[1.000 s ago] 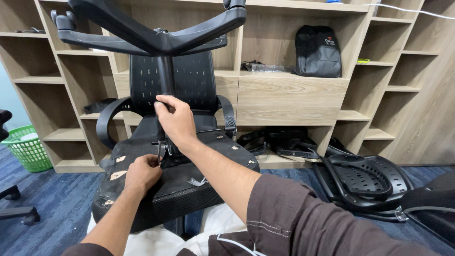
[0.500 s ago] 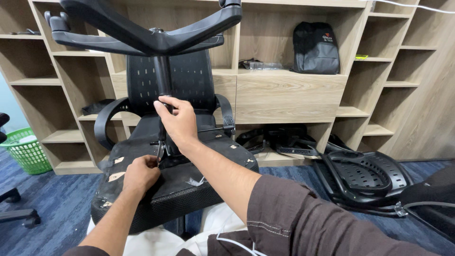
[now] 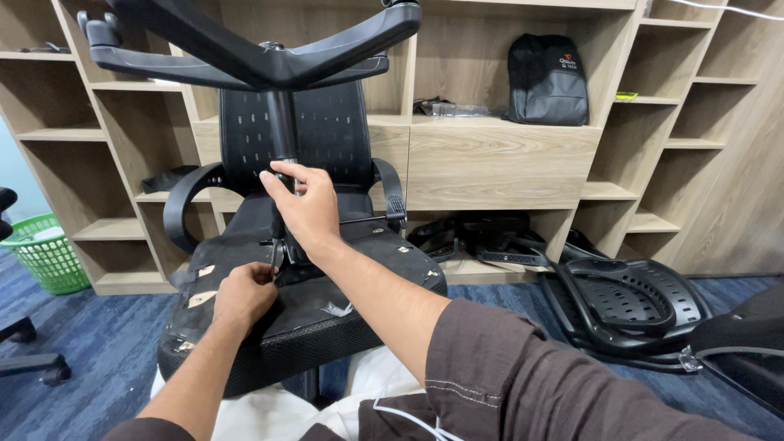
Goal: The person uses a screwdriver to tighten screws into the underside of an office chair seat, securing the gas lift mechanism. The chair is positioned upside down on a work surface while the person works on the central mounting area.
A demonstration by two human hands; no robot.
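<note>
An upturned office chair (image 3: pixel 302 269) is lying seat-down in front of the person, its star base (image 3: pixel 253 57) pointing up. The right hand (image 3: pixel 306 208) is curling around the black column (image 3: pixel 282 131) low down, fingers closed on it. The left hand (image 3: pixel 245 294) is pinching something small at the mechanism under the seat; what it is cannot be told. A steady grip on the column, with the left fingers kept out of the lever gap, would serve best here. Wooden shelves (image 3: pixel 498 155) are standing close behind, a backpack (image 3: pixel 545 80) on one. Spare chair parts (image 3: pixel 629 302) are crowding the floor to the right, a green basket (image 3: pixel 49 253) to the left.
</note>
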